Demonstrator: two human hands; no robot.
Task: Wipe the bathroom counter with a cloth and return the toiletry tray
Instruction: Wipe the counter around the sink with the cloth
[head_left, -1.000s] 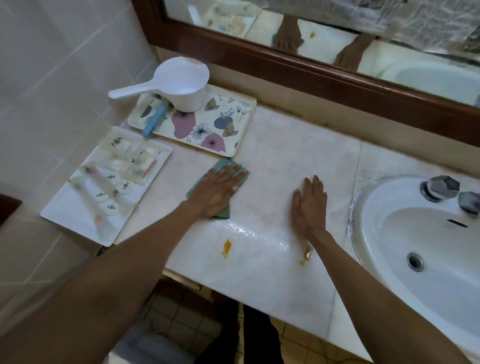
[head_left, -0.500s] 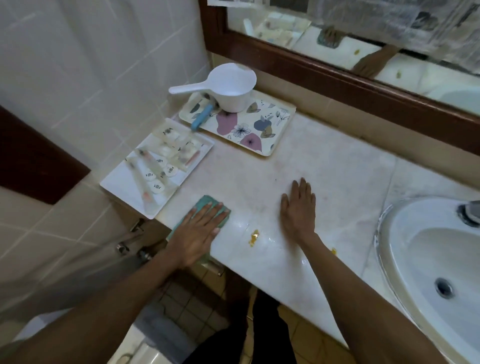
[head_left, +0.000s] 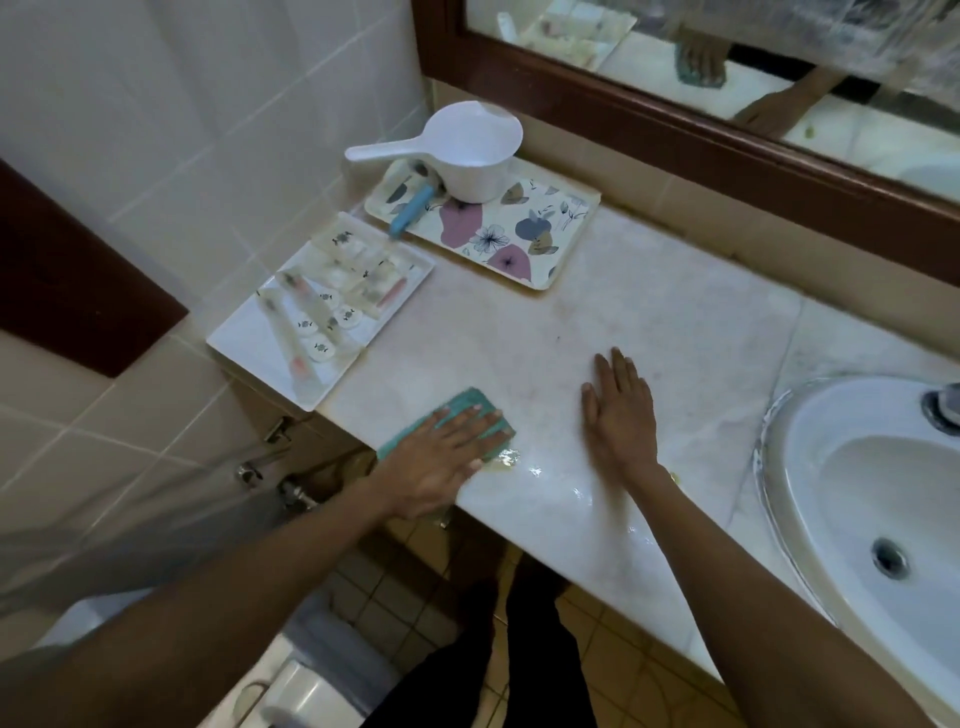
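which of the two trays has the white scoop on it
The floral tray at the back by the mirror holds the white scoop. The plain white tray nearer the counter's front edge holds only small toiletries.

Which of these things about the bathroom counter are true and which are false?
1. The left hand presses a teal cloth on the counter. True.
2. The right hand holds the white scoop. False: it lies flat on the counter, and the scoop stands on the flowered tray.
3. The white toiletry tray sits at the counter's left end. True.
4. The sink is full of water. False: its drain shows bare.
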